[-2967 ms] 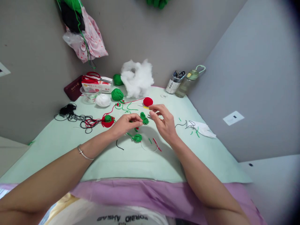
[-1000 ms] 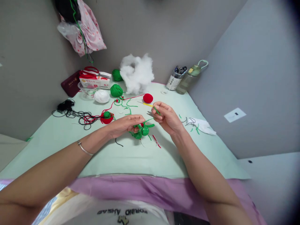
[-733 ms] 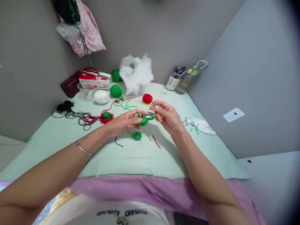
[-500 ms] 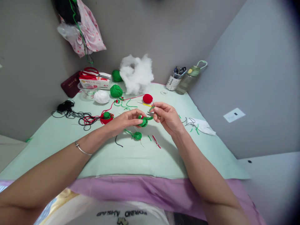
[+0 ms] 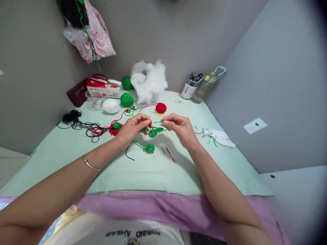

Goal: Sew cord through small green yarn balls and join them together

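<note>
My left hand (image 5: 132, 128) is pinched on a small green crocheted piece (image 5: 152, 132) with a bit of red in it, held just above the pale green table cover (image 5: 143, 173). My right hand (image 5: 180, 128) is closed on a green yarn strand (image 5: 159, 122) that runs from that piece, and a small metal tool seems to sit in its fingers. A second small green crocheted ball (image 5: 149, 148) lies on the cover just below my hands, linked by green yarn.
White stuffing (image 5: 149, 81), green yarn balls (image 5: 127, 99), a red ball (image 5: 160, 107), a white ball (image 5: 111, 106), red scissors on a box (image 5: 100, 86), tangled black yarn (image 5: 76, 122), a jar (image 5: 189, 89) and a bottle (image 5: 204, 87) stand around. Yarn scraps litter the cover.
Both hands lifted the green piece off the cover and brought it closer together; my right hand went from gripping near the piece to drawing a green strand out to the right.
</note>
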A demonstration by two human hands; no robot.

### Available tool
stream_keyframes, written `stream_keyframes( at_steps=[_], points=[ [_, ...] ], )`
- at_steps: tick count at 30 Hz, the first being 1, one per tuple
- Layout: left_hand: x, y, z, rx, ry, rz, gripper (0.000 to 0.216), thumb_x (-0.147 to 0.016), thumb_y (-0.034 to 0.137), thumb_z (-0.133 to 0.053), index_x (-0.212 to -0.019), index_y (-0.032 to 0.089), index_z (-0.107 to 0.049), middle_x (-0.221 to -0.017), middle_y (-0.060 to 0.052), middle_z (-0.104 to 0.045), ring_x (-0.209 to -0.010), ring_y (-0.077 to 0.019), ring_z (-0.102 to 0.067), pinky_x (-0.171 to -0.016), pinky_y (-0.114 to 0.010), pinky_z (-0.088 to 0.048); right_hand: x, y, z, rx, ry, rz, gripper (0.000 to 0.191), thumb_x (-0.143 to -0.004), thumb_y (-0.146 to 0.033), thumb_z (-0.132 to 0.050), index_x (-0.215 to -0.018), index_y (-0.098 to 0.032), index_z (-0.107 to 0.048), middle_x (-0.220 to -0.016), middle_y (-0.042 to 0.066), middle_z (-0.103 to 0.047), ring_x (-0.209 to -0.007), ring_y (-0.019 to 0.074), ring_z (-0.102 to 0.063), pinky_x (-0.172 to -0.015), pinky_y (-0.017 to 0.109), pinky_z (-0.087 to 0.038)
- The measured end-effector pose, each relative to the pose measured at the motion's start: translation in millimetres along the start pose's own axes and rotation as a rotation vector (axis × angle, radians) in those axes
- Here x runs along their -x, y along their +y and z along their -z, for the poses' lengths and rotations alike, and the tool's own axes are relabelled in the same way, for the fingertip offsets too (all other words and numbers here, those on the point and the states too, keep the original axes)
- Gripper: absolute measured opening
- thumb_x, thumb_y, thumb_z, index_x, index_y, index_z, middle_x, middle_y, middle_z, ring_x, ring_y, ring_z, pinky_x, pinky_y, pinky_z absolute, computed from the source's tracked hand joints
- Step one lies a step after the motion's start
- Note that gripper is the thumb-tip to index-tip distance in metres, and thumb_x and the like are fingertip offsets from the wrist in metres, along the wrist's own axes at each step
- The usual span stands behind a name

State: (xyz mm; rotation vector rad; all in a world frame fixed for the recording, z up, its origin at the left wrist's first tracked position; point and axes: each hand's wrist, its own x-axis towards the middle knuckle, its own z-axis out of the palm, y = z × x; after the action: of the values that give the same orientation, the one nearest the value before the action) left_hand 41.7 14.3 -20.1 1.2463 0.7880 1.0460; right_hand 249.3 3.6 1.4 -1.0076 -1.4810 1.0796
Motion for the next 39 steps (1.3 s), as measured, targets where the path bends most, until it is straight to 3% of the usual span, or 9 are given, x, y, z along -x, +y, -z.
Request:
stream_keyframes(
  at_steps=[5, 12, 18, 25, 39],
  points=[
    [-2.1, -1.4, 2.9, -0.049, 0.014, -0.051, 0.027, -0.083, 0.043, -0.072, -0.087, 0.019, -0.062, -0.075, 0.004, -0.054, -0.058, -0.0073, -0.05, -0.059, -0.022, -0.041, 4.6, -1.3, -4.3, 0.193, -0.074, 0.104, 0.015, -0.081, -0.037, -0.076, -0.084, -0.023, -0.079, -0.076, 0.002, -0.061, -0.069, 0.0139, -0.051, -0.064, 0.031, -0.039],
    [-2.5, -2.8, 4.5, -0.059, 0.02, -0.097, 0.023, -0.084, 0.04, -0.072, -0.091, 0.019, -0.065, -0.082, 0.002, -0.058, -0.064, -0.0091, -0.051, -0.065, -0.024, -0.043, 4.0, -0.9, -1.9, 0.299, -0.09, 0.161, 0.01, -0.084, -0.031, -0.073, -0.084, -0.023, -0.078, -0.076, 0.002, -0.061, -0.073, 0.0155, -0.051, -0.064, 0.032, -0.039],
    [-2.2, -3.9, 4.8, -0.01, 0.026, -0.066, 0.025, -0.081, 0.037, -0.075, -0.097, 0.02, -0.068, -0.085, 0.001, -0.061, -0.072, -0.0112, -0.056, -0.075, -0.026, -0.045, 4.2, -2.7, -0.3, 0.316, -0.098, 0.167, 0.009, -0.085, -0.029, -0.071, -0.084, -0.023, -0.078, -0.077, 0.002, -0.061, -0.071, 0.0148, -0.051, -0.064, 0.031, -0.039],
    [-2.6, -4.4, 6.5, 0.022, -0.056, -0.04, 0.023, -0.083, 0.036, -0.075, -0.098, 0.02, -0.068, -0.086, 0.002, -0.06, -0.076, -0.0104, -0.057, -0.079, -0.025, -0.045, 4.9, -2.9, 0.7, 0.308, -0.099, 0.166, 0.008, -0.085, -0.028, -0.072, -0.084, -0.023, -0.078, -0.078, 0.002, -0.06, -0.071, 0.015, -0.05, -0.064, 0.032, -0.038],
    [1.8, 7.0, 0.9, 0.099, -0.16, 0.077, 0.023, -0.079, 0.035, -0.078, -0.09, 0.018, -0.068, -0.082, 0.001, -0.061, -0.073, -0.0104, -0.056, -0.073, -0.025, -0.044, 7.7, -3.9, -1.4, 0.273, -0.182, 0.208, 0.013, -0.088, -0.034, -0.07, -0.086, -0.024, -0.077, -0.077, 0.002, -0.058, -0.073, 0.0143, -0.052, -0.065, 0.031, -0.04]
  ],
)
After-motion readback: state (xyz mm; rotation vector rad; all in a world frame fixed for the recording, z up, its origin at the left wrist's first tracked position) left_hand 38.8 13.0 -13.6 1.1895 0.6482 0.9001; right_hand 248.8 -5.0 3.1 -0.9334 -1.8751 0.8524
